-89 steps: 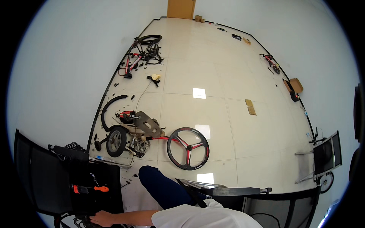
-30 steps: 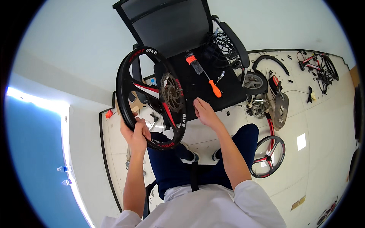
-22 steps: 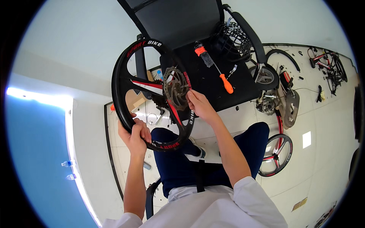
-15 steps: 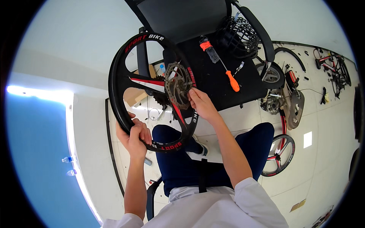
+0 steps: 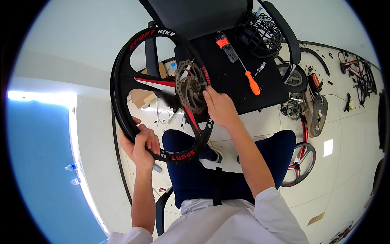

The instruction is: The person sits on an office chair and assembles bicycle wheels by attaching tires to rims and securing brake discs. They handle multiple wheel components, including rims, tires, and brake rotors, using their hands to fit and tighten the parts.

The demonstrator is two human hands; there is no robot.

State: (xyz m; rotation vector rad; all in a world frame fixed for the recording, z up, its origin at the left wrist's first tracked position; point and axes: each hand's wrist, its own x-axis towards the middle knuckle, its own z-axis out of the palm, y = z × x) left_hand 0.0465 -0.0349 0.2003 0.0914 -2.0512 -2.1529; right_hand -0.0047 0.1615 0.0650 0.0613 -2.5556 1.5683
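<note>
A bicycle wheel [image 5: 118, 81] with a black tyre and red-and-white spokes stands tilted before me, partly over my left thigh. My left hand [image 5: 140, 147] is wrapped round its lower left rim. A perforated brake disc [image 5: 183, 95] sits at the hub, facing up. My right hand [image 5: 219, 106] is at the disc's right edge, thumb and fingers pinched together; whatever they grip is too small or hidden to tell. On the black chair seat [image 5: 227, 91] beyond lie an orange-handled screwdriver [image 5: 252, 84] and a black-and-orange wrapped item [image 5: 227, 47].
A black wire basket [image 5: 260, 34] rests at the back right of the seat, beside the armrest [image 5: 284, 28]. On the floor to the right are a folded bike part with a second wheel [image 5: 299, 164], a curved black fender [image 5: 318, 57] and a red-and-black frame [image 5: 359, 73]. Behind the wheel stands a cardboard box [image 5: 142, 97].
The wheel and my left hand have shifted slightly left in view. My right hand has turned a little and its fingertips sit slightly higher by the disc's edge. A dark blur shows beside the hub.
</note>
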